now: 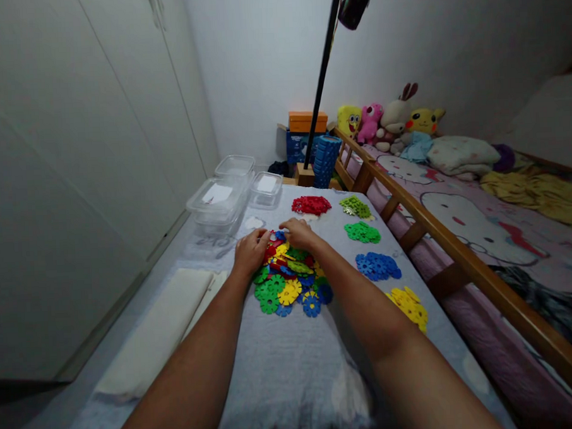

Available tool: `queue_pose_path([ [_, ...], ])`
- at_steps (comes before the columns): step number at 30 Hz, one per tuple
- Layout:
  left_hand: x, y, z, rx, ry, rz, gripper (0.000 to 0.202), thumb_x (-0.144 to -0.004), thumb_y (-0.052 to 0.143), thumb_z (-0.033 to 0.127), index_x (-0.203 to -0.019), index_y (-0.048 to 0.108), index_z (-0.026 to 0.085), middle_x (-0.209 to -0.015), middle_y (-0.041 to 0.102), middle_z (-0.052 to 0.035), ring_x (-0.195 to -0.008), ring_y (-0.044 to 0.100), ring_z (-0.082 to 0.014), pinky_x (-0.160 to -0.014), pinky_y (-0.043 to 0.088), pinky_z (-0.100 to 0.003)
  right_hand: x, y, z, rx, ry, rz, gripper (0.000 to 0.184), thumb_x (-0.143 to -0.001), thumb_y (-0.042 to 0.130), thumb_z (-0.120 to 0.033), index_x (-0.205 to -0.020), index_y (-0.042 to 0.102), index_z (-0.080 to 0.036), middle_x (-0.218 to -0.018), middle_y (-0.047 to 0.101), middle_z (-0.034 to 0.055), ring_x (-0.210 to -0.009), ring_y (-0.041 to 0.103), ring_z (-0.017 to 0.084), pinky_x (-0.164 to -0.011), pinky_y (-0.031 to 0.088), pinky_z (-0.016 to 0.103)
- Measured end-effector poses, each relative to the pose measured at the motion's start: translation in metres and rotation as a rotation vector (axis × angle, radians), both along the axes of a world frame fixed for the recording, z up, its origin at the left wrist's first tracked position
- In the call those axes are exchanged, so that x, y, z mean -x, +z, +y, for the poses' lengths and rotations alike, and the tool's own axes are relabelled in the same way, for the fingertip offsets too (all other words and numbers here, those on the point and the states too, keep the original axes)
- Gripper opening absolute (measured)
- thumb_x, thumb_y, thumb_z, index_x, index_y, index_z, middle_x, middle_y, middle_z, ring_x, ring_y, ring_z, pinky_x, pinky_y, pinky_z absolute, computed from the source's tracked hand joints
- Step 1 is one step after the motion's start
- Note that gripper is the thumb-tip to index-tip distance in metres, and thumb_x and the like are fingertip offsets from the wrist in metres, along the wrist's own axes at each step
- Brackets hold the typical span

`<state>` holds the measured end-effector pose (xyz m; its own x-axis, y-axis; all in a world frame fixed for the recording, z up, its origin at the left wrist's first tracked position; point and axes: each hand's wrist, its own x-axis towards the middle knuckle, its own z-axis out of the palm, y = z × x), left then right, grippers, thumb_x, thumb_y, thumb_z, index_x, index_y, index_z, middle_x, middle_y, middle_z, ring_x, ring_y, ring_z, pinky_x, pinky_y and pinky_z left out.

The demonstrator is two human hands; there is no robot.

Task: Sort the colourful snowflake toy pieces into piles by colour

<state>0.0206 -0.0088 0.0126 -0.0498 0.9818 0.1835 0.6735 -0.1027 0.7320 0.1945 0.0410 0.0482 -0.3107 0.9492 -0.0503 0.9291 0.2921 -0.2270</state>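
Observation:
A mixed pile of plastic snowflake discs (289,284) in red, yellow, green and blue lies in the middle of a grey quilted surface (293,372). My left hand (251,251) rests on the pile's far left edge, fingers curled over red pieces. My right hand (299,233) lies on the pile's far edge, fingers bent down onto the discs. What either hand grips is hidden. To the right lie sorted heaps: red (311,205), light green (355,206), green (362,232), blue (378,266), yellow (408,305).
Clear plastic tubs with lids (226,195) stand at the far left. A folded cream cloth (162,327) lies left of the quilt. A wooden bed rail (458,251) runs along the right, with plush toys (386,118) behind. A black pole (320,80) rises from a wooden block beside boxes.

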Motion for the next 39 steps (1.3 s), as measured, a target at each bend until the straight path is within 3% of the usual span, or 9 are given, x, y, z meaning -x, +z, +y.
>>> queue_pose_path([
  [7, 0.001, -0.002, 0.002, -0.019, 0.005, -0.026, 0.046, -0.097, 0.039, 0.050, -0.114, 0.072, 0.022, -0.116, 0.077, -0.0082, -0.110, 0.068, -0.0245, -0.098, 0.047, -0.034, 0.012, -0.006, 0.000, 0.009, -0.017, -0.063, 0.032, -0.090, 0.062, -0.024, -0.121, 0.072, -0.026, -0.129, 0.066, 0.0134, -0.119, 0.059, 0.031, -0.095, 0.048, 0.040],
  [11, 0.001, -0.004, 0.002, -0.030, -0.007, -0.036, 0.047, -0.096, 0.039, 0.050, -0.113, 0.072, 0.021, -0.115, 0.076, -0.0088, -0.109, 0.068, -0.0248, -0.097, 0.047, -0.035, 0.009, -0.005, 0.002, 0.006, -0.028, -0.016, 0.029, -0.090, 0.063, -0.021, -0.116, 0.074, -0.025, -0.124, 0.072, 0.0104, -0.114, 0.064, 0.027, -0.094, 0.048, 0.037],
  [16, 0.001, -0.005, 0.002, -0.017, -0.012, -0.043, 0.046, -0.094, 0.041, 0.052, -0.110, 0.072, 0.022, -0.112, 0.077, -0.0079, -0.106, 0.068, -0.0247, -0.093, 0.048, -0.035, -0.004, 0.004, -0.002, -0.153, -0.069, 0.112, 0.028, -0.092, 0.059, -0.019, -0.111, 0.078, -0.023, -0.116, 0.074, 0.0096, -0.112, 0.064, 0.023, -0.096, 0.046, 0.031],
  [19, 0.000, -0.006, 0.002, -0.020, -0.012, -0.032, 0.047, -0.092, 0.042, 0.053, -0.110, 0.072, 0.021, -0.113, 0.076, -0.0089, -0.105, 0.068, -0.0247, -0.092, 0.049, -0.034, -0.028, 0.018, -0.012, -0.215, -0.099, 0.217, 0.025, -0.091, 0.060, -0.021, -0.105, 0.081, -0.019, -0.109, 0.074, 0.0105, -0.109, 0.064, 0.023, -0.096, 0.046, 0.030],
  [23, 0.001, -0.008, 0.003, -0.031, -0.041, 0.007, 0.048, -0.090, 0.045, 0.054, -0.110, 0.072, 0.020, -0.113, 0.076, -0.0098, -0.103, 0.068, -0.0250, -0.092, 0.050, -0.035, -0.085, 0.029, -0.037, -0.167, -0.106, 0.330, 0.024, -0.086, 0.058, -0.014, -0.094, 0.079, -0.020, -0.094, 0.076, 0.0048, -0.093, 0.066, 0.019, -0.087, 0.046, 0.028],
  [27, 0.002, -0.008, 0.002, -0.028, -0.054, 0.002, 0.049, -0.088, 0.046, 0.057, -0.109, 0.072, 0.020, -0.109, 0.077, -0.0090, -0.101, 0.069, -0.0253, -0.091, 0.051, -0.035, -0.152, 0.023, -0.070, -0.195, -0.346, 0.417, 0.024, -0.077, 0.063, -0.014, -0.098, 0.074, -0.017, -0.078, 0.071, 0.0010, -0.073, 0.063, 0.016, -0.069, 0.044, 0.026],
  [30, 0.003, -0.010, 0.003, -0.027, -0.050, -0.033, 0.051, -0.086, 0.048, 0.059, -0.110, 0.072, 0.020, -0.109, 0.077, -0.0086, -0.099, 0.069, -0.0254, -0.088, 0.051, -0.035, -0.192, 0.011, -0.088, -0.232, -0.479, 0.443, 0.017, -0.072, 0.065, -0.017, -0.088, 0.071, -0.018, -0.074, 0.069, -0.0004, -0.071, 0.062, 0.016, -0.066, 0.043, 0.026],
  [34, 0.004, -0.014, 0.005, -0.028, -0.021, -0.088, 0.053, -0.084, 0.050, 0.062, -0.108, 0.072, 0.020, -0.105, 0.077, -0.0078, -0.096, 0.069, -0.0251, -0.085, 0.052, -0.034, -0.215, -0.002, -0.100, -0.233, -0.577, 0.437, 0.010, -0.073, 0.063, -0.017, -0.080, 0.069, -0.019, -0.075, 0.070, 0.0008, -0.073, 0.064, 0.017, -0.067, 0.044, 0.025],
  [39, 0.004, -0.013, 0.005, -0.023, 0.009, -0.109, 0.053, -0.082, 0.050, 0.062, -0.104, 0.071, 0.019, -0.097, 0.075, -0.0069, -0.089, 0.068, -0.0242, -0.082, 0.050, -0.034, -0.211, -0.008, -0.102, -0.244, -0.619, 0.286, 0.013, -0.077, 0.061, -0.014, -0.084, 0.071, -0.019, -0.082, 0.073, 0.0041, -0.078, 0.066, 0.018, -0.071, 0.044, 0.027],
])
